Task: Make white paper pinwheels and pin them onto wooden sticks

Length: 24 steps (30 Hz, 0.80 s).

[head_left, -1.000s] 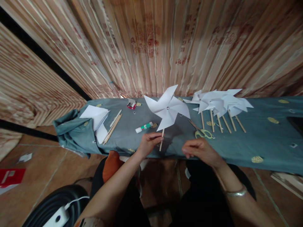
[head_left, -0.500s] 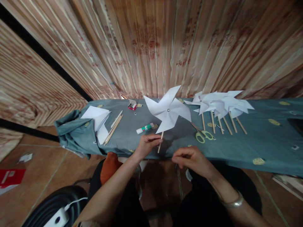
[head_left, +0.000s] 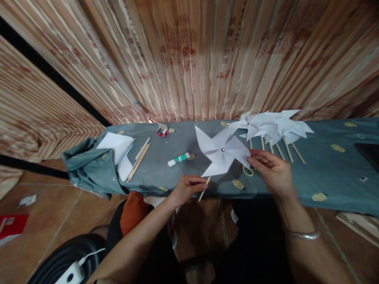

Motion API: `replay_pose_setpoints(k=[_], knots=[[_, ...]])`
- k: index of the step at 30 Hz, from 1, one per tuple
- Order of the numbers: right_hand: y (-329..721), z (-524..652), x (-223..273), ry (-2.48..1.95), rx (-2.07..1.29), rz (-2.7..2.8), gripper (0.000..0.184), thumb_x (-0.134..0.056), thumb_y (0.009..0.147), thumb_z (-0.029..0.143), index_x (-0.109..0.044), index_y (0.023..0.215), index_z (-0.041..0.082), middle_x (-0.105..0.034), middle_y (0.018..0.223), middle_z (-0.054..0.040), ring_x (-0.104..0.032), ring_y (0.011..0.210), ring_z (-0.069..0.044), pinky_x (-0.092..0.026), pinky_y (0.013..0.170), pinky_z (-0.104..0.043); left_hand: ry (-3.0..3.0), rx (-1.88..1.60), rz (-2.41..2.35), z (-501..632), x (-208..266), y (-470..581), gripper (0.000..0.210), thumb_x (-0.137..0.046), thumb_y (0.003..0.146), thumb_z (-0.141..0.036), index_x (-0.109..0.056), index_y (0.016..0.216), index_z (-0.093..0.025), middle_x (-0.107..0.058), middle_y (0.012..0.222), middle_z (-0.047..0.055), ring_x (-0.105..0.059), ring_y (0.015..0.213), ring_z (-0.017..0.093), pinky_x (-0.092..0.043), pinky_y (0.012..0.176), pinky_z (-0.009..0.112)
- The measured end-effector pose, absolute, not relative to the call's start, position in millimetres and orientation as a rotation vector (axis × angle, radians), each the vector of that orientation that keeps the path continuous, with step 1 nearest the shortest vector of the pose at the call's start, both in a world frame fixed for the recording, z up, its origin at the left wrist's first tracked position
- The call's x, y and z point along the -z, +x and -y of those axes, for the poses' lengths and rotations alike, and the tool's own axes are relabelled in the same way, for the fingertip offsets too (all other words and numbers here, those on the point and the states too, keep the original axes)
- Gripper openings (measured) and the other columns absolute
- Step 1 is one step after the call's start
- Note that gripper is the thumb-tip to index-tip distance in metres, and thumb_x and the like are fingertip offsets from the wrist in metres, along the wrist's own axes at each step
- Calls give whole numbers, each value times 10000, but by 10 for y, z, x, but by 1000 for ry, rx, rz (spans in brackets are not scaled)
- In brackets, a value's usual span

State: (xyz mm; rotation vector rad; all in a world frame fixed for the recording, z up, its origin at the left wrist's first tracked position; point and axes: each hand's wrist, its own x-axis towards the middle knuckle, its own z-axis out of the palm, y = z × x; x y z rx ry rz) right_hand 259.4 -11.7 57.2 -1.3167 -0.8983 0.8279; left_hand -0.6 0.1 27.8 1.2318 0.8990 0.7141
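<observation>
A white paper pinwheel (head_left: pixel 217 152) with a silver pin at its centre is held up over the near part of the table. My left hand (head_left: pixel 189 188) is closed in a pinch around its wooden stick (head_left: pixel 204 189), below the blades. With thumb and fingers together, my right hand (head_left: pixel 271 167) grips the tip of the right-hand blade. Below that blade shows a yellow-green handle loop of the scissors (head_left: pixel 248 171); the rest of them is hidden. A green and white glue stick (head_left: pixel 178 159) lies left of the pinwheel.
Several finished pinwheels (head_left: pixel 272 125) lie at the back right. On the left are folded white paper (head_left: pixel 115 144), wooden sticks (head_left: pixel 139 161) and a small red box of pins (head_left: pixel 162 130). A dark object (head_left: pixel 367 156) rests at the right of the cloth-covered table (head_left: pixel 334 177).
My right hand has moved up and right from near the table edge and taken hold of a blade. The pinwheel has shifted right and slightly down, tilting more, with my left hand still on its stick.
</observation>
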Motion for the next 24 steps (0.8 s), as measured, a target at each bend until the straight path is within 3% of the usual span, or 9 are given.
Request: replay_pose_setpoints(k=[5, 17, 24], knots=[[2534, 152, -537, -1316, -875, 819, 349, -921, 459, 449, -741, 662, 229, -712, 651, -3, -608, 569, -125, -519, 553, -258, 1252, -743, -911, -26, -259, 6, 368, -858, 611, -481, -813, 822, -183, -746, 810, 70, -637, 739, 179, -488, 702, 277], [2339, 257, -502, -1279, -1169, 1044, 343, -839, 636, 509, -683, 582, 208, -629, 553, 5, -523, 543, -103, -409, 524, -229, 1218, -782, -951, -17, -253, 48, 364, -860, 613, -454, -810, 834, -169, -720, 785, 50, -603, 712, 138, -474, 687, 250], [2227, 255, -478, -1267, -1268, 1024, 345, -850, 600, 514, -710, 617, 199, -648, 552, 1, -531, 526, -106, -401, 525, -239, 1213, -789, -938, -29, -255, 106, 361, -862, 599, -442, -810, 826, -167, -727, 793, 53, -608, 708, 144, -480, 689, 255]])
